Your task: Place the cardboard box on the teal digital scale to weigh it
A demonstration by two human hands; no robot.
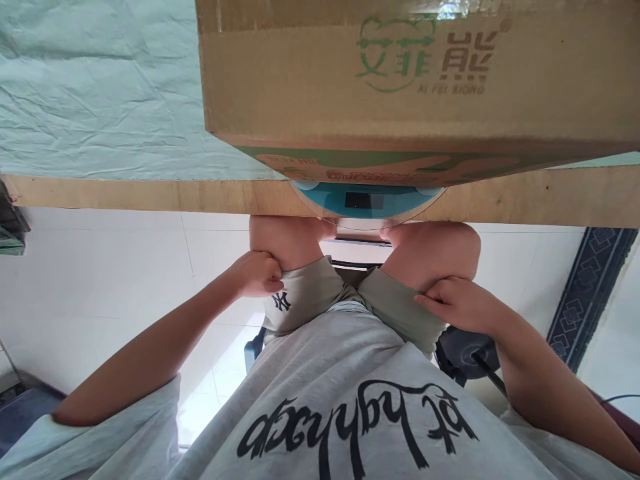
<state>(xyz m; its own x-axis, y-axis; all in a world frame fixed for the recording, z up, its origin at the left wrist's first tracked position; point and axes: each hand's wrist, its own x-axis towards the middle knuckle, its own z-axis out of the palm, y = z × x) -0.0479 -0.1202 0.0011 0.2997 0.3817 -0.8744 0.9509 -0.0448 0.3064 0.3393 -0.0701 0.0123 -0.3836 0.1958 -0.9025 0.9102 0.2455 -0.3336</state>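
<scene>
Looking down, I see the table (pixel 125 193) running across the top of the view, its wooden near edge bare and a pale green sheet (pixel 95 87) creased over the surface behind it. On the table's right half stands a cardboard box (pixel 415 73), printed with a green logo, its near face overhanging a round teal scale (pixel 365 200) that sits at the table's near edge, just beneath the box. Below the edge, two bare knees show above a white tiled floor (pixel 100 280). A grey shirt (pixel 350 400) with black lettering fills the bottom of the view. Grey shorts (pixel 310 293) cover both thighs. My left hand (pixel 257 275) is curled shut, pinching the shorts' hem on the left thigh. My right hand (pixel 457 303) lies on the right thigh, fingers bent closed on the hem there. Both hands are well apart from the table.
</scene>
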